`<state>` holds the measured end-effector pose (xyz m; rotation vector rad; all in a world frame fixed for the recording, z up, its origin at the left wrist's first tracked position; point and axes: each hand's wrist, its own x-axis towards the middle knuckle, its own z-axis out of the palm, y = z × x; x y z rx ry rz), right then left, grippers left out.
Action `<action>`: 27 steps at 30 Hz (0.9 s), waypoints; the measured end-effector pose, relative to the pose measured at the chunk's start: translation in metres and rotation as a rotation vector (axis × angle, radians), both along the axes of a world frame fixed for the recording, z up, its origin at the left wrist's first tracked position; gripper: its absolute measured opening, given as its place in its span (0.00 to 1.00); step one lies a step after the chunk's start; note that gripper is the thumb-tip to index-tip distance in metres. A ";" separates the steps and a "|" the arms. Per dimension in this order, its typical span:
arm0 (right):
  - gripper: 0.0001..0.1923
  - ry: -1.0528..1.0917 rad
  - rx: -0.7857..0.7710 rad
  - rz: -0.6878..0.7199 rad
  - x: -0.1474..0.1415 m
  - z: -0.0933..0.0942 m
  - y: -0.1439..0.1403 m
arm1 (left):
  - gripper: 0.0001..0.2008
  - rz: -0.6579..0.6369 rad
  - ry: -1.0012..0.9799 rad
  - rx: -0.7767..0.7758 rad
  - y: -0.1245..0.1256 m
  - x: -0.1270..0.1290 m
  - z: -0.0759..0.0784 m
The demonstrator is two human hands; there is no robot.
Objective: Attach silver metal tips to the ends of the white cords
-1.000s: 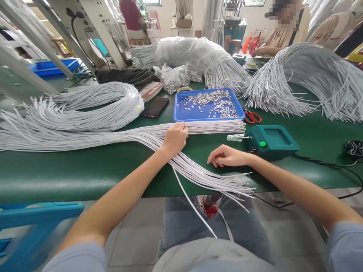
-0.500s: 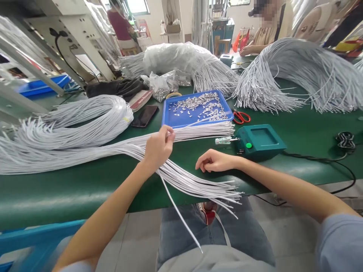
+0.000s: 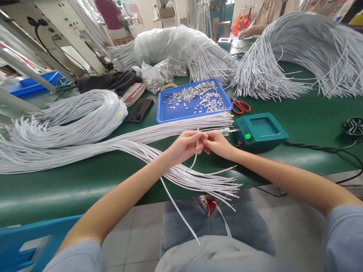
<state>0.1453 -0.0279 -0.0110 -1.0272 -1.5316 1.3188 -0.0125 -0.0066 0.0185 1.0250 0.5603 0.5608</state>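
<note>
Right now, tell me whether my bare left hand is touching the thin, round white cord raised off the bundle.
Touching: the head view shows your left hand pinching the thin white cord, its end poking upward.

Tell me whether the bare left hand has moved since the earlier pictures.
Yes: the left hand has moved rightward, closer to the teal, box-shaped device.

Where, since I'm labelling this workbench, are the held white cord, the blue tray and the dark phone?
Held white cord (image 3: 195,159): head view, on its curved lower stretch.
Blue tray (image 3: 175,115): head view, on its bare floor near the front edge.
Dark phone (image 3: 140,110): head view, mid-face.
</note>
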 end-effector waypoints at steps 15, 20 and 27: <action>0.19 -0.069 0.336 -0.216 0.010 0.006 -0.006 | 0.15 0.048 0.012 0.138 0.011 -0.003 -0.024; 0.15 -0.057 0.368 -0.202 0.011 0.002 -0.006 | 0.15 0.021 0.020 0.160 0.011 -0.003 -0.023; 0.11 -0.053 0.400 -0.265 0.011 0.002 -0.008 | 0.14 0.027 -0.004 0.187 0.009 -0.002 -0.022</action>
